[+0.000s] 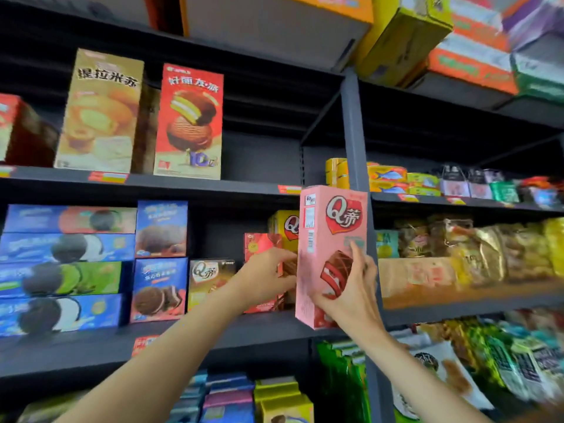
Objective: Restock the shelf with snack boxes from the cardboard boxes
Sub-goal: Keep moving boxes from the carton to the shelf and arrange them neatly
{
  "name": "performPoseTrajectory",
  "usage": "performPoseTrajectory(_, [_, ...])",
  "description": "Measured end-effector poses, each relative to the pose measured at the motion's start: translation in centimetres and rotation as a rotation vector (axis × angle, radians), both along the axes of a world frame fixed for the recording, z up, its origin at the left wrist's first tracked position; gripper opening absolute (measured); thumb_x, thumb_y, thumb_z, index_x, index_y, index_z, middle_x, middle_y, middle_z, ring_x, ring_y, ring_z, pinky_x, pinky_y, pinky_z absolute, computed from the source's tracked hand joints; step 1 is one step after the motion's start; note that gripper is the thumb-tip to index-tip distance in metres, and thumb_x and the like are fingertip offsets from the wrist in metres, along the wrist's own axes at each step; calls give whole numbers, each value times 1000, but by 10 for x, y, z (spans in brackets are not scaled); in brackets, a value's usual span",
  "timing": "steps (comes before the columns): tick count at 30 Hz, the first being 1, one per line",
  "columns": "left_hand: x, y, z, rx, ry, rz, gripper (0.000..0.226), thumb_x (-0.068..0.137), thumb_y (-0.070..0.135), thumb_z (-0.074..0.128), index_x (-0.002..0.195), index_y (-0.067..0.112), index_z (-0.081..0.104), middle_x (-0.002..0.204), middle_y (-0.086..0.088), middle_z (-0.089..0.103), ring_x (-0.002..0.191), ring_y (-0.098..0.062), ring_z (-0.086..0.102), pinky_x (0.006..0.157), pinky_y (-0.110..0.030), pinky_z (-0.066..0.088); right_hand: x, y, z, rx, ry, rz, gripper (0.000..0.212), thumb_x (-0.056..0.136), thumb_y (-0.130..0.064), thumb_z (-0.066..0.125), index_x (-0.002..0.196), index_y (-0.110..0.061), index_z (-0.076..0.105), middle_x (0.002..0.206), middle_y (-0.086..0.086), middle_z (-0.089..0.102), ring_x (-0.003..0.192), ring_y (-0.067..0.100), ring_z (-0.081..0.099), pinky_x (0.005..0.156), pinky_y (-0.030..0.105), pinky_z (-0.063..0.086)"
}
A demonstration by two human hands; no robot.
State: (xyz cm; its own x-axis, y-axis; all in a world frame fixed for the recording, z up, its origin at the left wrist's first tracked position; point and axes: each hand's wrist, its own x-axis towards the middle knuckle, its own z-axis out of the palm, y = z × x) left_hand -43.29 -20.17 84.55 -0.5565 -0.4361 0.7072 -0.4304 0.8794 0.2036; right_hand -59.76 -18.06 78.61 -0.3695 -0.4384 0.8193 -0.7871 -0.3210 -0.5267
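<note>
A tall pink Q-brand snack box [323,239] stands upright at the front edge of the middle shelf [259,329], beside the grey upright post. My right hand [351,288] holds it across its front face, fingers spread over the printed cake. My left hand [267,277] grips a red snack box [259,245] that stands just left of the pink one. A yellow Q-brand box [285,225] stands behind them, partly hidden. No cardboard box is in view.
A brown Q-brand box [210,280] and blue cookie boxes [160,288] fill the shelf's left part. Pie boxes [189,120] stand on the shelf above, with room to their right. Bagged snacks [476,248] fill the right bay past the post [355,148].
</note>
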Motion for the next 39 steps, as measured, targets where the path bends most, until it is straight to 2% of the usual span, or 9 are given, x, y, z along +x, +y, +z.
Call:
performPoseTrajectory(3, [-11, -18, -9, -27, -110, 11, 43, 88, 11, 55, 130, 14, 52, 131, 1, 54, 123, -13, 47, 87, -5, 28, -8, -12, -6, 14, 31, -31, 116, 64, -44, 81, 147, -32, 1, 144, 5, 9, 134, 32, 22, 103, 51, 38])
performPoseTrajectory(6, [-19, -30, -12, -21, -156, 32, 44, 86, 11, 54, 130, 12, 52, 130, 0, 54, 120, -15, 48, 102, -22, 37, -10, -20, -6, 30, 56, -75, 114, 68, -48, 77, 148, -31, -2, 147, 4, 2, 134, 33, 17, 105, 50, 36])
performPoseTrajectory(10, [-24, -36, -14, -34, -96, 13, 40, 87, 14, 54, 127, 12, 56, 128, 1, 55, 118, -13, 50, 99, -23, 39, -10, -19, -6, 57, 89, -194, 114, 69, -59, 70, 149, -30, -6, 148, 9, 1, 133, 35, 17, 105, 48, 32])
performPoseTrajectory(13, [-26, -40, -16, 8, -2, -51, 27, 86, 27, 57, 106, 11, 66, 105, 1, 63, 99, -14, 58, 90, -27, 47, -2, -12, -3, 74, 90, -261, 112, 69, -64, 66, 149, -32, -5, 148, 9, 2, 131, 35, 18, 103, 48, 31])
performPoseTrajectory(16, [-26, -41, -17, 139, 140, -90, 28, 87, 38, 60, 96, 13, 67, 92, 6, 65, 87, -9, 61, 71, -8, 46, 2, -1, 3, 143, 50, -244, 103, 70, -64, 64, 149, -37, 3, 148, 8, 5, 132, 34, 14, 106, 49, 26])
performPoseTrajectory(20, [-24, -46, -14, 311, 255, -131, 61, 68, 64, 61, 87, 7, 59, 92, -5, 68, 92, -24, 65, 87, -37, 53, 3, 11, 12, 272, 25, -160, 92, 71, -59, 63, 147, -41, 13, 145, 5, 20, 130, 33, 25, 108, 47, 27])
performPoseTrajectory(26, [-27, -45, -9, 196, 146, -46, 25, 90, 29, 58, 104, 9, 56, 104, 1, 61, 93, -10, 55, 70, -14, 44, 7, -11, 26, 305, -5, -211, 93, 72, -59, 65, 146, -35, 14, 142, 11, 19, 126, 38, 27, 105, 45, 25])
performPoseTrajectory(31, [-18, -56, -11, -35, 27, 82, 31, 93, 22, 50, 122, 12, 56, 126, -2, 54, 115, -13, 50, 87, -15, 35, 7, -47, 33, 255, 21, -266, 105, 68, -67, 65, 147, -31, 7, 145, 16, 14, 127, 43, 25, 105, 50, 25])
performPoseTrajectory(39, [-24, -76, -28, -62, -132, 84, 52, 89, 13, 50, 140, 12, 39, 144, -3, 42, 131, -15, 39, 105, -19, 28, 6, -83, 17, 121, 18, -243, 110, 72, -51, 70, 149, -27, -4, 149, 17, 3, 128, 41, 19, 108, 49, 20])
